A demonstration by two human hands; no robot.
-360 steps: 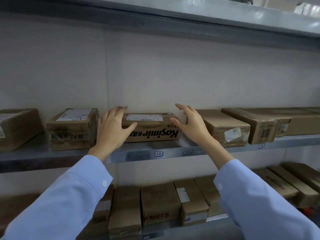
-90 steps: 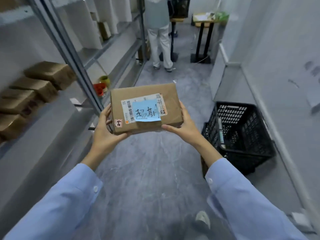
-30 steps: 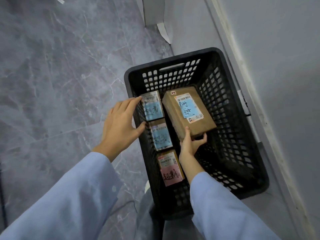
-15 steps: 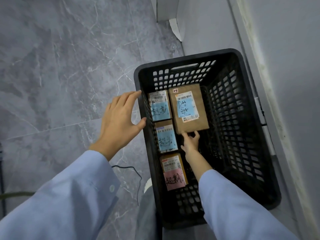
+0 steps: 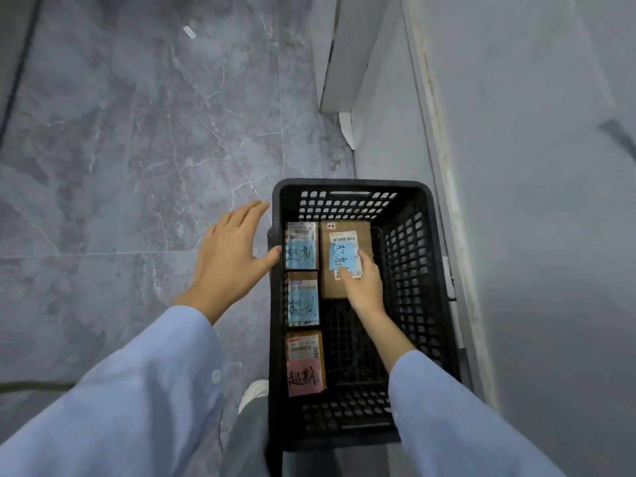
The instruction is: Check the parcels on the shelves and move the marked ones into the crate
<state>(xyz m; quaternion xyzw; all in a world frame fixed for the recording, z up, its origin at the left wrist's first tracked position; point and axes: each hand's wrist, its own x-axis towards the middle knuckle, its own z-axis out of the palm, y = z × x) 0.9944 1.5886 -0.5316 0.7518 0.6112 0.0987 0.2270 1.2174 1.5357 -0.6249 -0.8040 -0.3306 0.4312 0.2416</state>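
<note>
Here the left grip [image 5: 234, 249] hovers over the grey floor [image 5: 137, 149] with fingers straight and spread, holding nothing, its thumb tip at the left rim of the black crate [image 5: 347, 187]. Just right of that thumb, three small parcels lie in a row along the crate's left wall: the far blue-note parcel [image 5: 301, 246] beside the thumb, the middle blue-note parcel [image 5: 303, 301] nearer the person, and the pink-note parcel [image 5: 304, 364] nearest. Right of the first lies the larger parcel [image 5: 330, 284], flat on the crate bottom under the right grip [image 5: 363, 284], whose fingers rest on its blue-noted label without curling round it. Right of that grip stands a grey wall [image 5: 550, 201].
</note>
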